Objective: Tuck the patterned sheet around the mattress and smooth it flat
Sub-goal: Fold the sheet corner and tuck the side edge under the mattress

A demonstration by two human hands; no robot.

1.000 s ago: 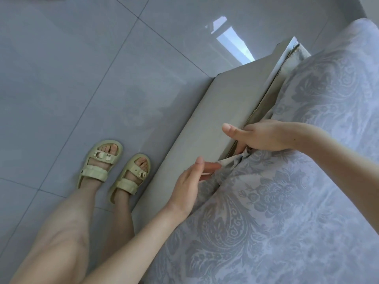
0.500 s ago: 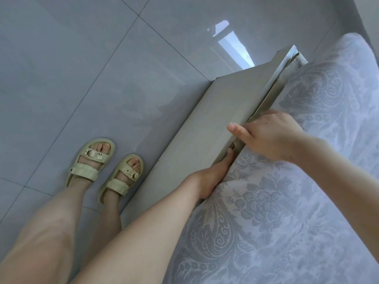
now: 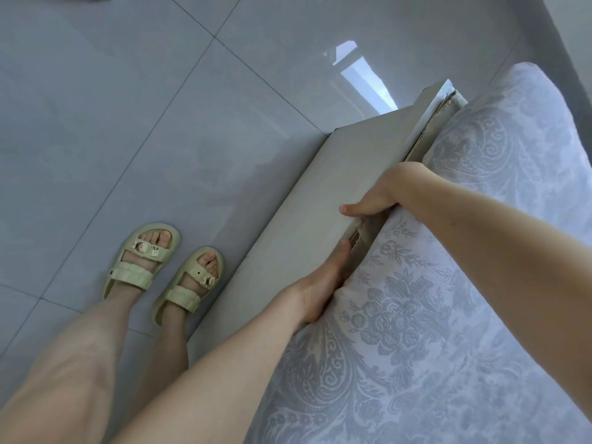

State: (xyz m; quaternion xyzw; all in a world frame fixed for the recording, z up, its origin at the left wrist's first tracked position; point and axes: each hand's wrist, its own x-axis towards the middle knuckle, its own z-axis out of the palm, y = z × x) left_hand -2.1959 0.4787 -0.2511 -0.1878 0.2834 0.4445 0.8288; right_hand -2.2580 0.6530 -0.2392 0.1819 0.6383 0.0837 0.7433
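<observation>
**Clerk:** Position of the sheet?

**Inspector:** The patterned sheet (image 3: 432, 315), pale lilac-grey with paisley and floral figures, covers the top of the mattress (image 3: 427, 136) on the right of the view. Its edge turns down into the gap along the bed frame (image 3: 320, 203). A beige strip of mattress side shows bare towards the far corner.

**Clerk:** The hands?

**Inspector:** The left hand (image 3: 323, 283) is edge-on in that gap. The finger that shows lies straight and flat, pressed between the sheet and the frame panel, clasping nothing I can see. The right hand (image 3: 378, 193) is further along the same gap. Its thumb (image 3: 349, 208) is stretched out over the frame's top edge and its fingers go down out of sight beside the mattress, so I cannot tell whether they grip anything.

**Clerk:** Any markings or writing?

**Inspector:** Only small charms on the straps of the pale green sandals (image 3: 141, 261), one rabbit-shaped. Any lettering is too small to tell.

**Clerk:** Surroundings?

**Inspector:** The person's feet stand beside the frame on a glossy grey tiled floor (image 3: 128, 107). A bright window reflection (image 3: 362, 78) lies beyond the frame's corner.
</observation>
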